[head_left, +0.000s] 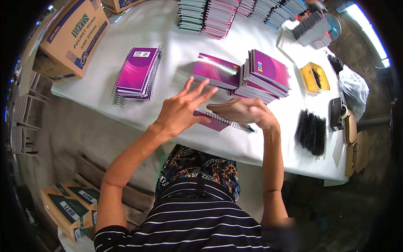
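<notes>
A small purple notebook (216, 122) lies near the table's front edge, with a black spiral coil (232, 123) along its upper side and reaching past its right end. My left hand (181, 108) is over its left end, fingers spread and thumb resting on the cover. Slightly blurred, my right hand (247, 111) hovers above the coil with its fingers stretched out to the left. Just beyond my hands are a glossy purple notebook stack (216, 69) and a taller, uneven pile of purple notebooks (268, 69). Further left sits a stack of coil-bound purple notebooks (136, 75).
On the right are a yellow tub (311, 80) of small dark pieces, a bundle of black coils (311, 134) and a tape dispenser (337, 113). Notebook stacks (220, 17) line the back. A cardboard box (73, 40) stands at left; more boxes (69, 206) sit below.
</notes>
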Demonstrator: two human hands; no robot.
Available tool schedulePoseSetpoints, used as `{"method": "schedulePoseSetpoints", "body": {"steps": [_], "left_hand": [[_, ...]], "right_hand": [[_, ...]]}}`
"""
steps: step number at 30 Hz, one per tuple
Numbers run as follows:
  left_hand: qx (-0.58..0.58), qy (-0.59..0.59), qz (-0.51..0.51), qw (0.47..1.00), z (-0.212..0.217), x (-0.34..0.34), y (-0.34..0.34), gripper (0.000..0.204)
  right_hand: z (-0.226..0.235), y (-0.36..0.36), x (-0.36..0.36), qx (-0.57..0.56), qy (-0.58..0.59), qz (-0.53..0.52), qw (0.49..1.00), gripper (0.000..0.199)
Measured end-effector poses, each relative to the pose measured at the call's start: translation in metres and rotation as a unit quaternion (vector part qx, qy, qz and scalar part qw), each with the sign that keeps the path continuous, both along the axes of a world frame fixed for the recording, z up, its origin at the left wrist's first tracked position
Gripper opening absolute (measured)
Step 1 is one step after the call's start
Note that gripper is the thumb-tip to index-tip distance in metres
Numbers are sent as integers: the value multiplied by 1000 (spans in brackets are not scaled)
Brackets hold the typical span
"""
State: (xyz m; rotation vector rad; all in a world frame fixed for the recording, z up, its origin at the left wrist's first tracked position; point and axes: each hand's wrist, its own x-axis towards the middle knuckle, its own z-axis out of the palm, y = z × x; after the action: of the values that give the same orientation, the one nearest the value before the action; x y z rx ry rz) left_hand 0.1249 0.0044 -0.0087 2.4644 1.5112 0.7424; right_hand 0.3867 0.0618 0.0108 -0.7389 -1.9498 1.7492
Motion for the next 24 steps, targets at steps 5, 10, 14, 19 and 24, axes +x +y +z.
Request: {"method": "schedulePoseSetpoints", "body": {"steps": [5, 10, 14, 19, 24], "left_hand": [[-113, -317, 17, 942, -17, -5, -3, 115], [-168, -401, 14, 901, -47, -4, -10, 114], [-166, -469, 12, 868, -51, 4, -11, 108], [-167, -526, -28, 833, -61, 5, -14, 99], [-168, -536, -30, 827, -64, 6, -12, 97]], "right_hand": [[17, 4, -15, 49, -183, -28, 982, 64], [16, 2, -20, 84, -215, 10, 973, 58], [-9, 4, 3, -19, 49, -37, 998, 56], [3, 6, -16, 69, -120, 36, 990, 60], [9, 6, -19, 86, -130, 40, 987, 63]]}}
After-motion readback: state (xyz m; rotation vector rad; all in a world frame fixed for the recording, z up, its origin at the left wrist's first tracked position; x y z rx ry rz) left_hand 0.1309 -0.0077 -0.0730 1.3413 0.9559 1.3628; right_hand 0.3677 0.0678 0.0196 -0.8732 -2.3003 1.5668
